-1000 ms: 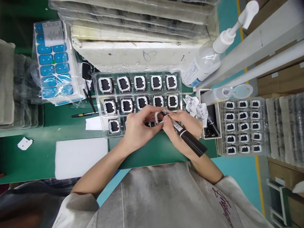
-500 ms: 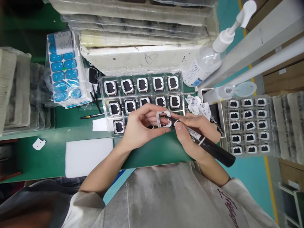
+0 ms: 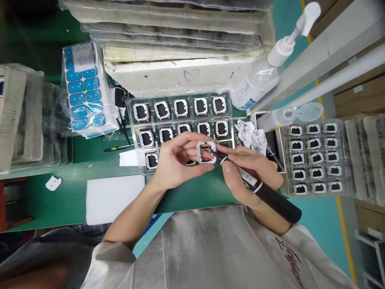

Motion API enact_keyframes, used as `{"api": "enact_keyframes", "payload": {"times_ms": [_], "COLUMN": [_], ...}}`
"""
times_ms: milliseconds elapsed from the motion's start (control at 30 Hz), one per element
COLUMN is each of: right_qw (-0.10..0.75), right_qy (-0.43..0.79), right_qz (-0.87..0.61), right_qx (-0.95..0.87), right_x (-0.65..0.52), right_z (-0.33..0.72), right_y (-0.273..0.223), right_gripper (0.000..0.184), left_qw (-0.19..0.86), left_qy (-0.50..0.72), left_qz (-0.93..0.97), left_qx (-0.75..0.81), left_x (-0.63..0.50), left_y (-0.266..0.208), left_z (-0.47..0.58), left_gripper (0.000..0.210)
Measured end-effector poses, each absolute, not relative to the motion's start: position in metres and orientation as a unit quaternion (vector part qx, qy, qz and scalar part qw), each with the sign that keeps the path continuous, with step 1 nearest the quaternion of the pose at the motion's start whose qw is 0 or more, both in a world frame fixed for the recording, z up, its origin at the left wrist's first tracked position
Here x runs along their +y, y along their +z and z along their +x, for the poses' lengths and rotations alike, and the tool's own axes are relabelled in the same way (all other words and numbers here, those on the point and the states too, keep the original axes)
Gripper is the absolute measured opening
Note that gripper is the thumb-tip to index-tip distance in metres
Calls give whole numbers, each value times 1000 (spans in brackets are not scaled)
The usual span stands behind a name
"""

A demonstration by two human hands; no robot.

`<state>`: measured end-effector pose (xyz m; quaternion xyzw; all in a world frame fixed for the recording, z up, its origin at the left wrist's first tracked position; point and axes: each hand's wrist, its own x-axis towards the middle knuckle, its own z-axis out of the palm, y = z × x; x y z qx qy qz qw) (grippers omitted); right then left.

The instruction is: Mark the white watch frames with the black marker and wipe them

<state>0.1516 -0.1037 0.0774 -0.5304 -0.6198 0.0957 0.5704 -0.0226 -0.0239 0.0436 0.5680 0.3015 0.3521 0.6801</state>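
Observation:
My left hand (image 3: 176, 160) pinches a small white-grey square frame (image 3: 198, 153) with rounded corners between thumb and fingers, just above the clear plastic tray. In my right hand (image 3: 251, 170) lies a thick black marker (image 3: 272, 198), gripped like a pen. Its tip meets the inner right side of the frame; whether it presses on the surface I cannot tell. Behind my hands, the clear plastic tray (image 3: 130, 114) carries rows of similar frames with dark centres. My left hand hides part of the tray's front row.
A pump bottle (image 3: 255, 82) stands behind right, near crumpled paper (image 3: 251, 134) and an open box (image 3: 282, 150). Another filled tray (image 3: 306, 152) lies far right. A white foam sheet (image 3: 114, 199), a thin brush-like tool (image 3: 118, 148) and a blue-celled pack (image 3: 86, 90) are at left.
The frame has turned to face the camera more and sits slightly lower. The marker's tip has shifted from inside the opening to the frame's right side, its back end slightly lower.

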Motion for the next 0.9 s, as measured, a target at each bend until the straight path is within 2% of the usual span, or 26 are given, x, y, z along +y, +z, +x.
{"api": "enact_keyframes", "payload": {"times_ms": [233, 433, 667, 900], "right_qw": [616, 634, 625, 600], "right_qy": [-9, -9, 0, -16], "right_qz": [-465, -422, -400, -415], "right_qx": [-636, -648, -671, -684], "right_x": [-92, -93, -95, -94], "right_z": [142, 141, 140, 140], "right_y": [68, 58, 61, 71], "right_gripper": [14, 11, 20, 25], "left_qw": [697, 694, 656, 617], "left_qy": [372, 367, 394, 445], "left_qz": [559, 569, 585, 605], "left_qx": [253, 245, 269, 237], "left_x": [-16, -15, -15, -18], "left_y": [38, 33, 27, 30], "left_z": [-23, -25, -26, -21], "left_gripper": [56, 54, 55, 40]}}
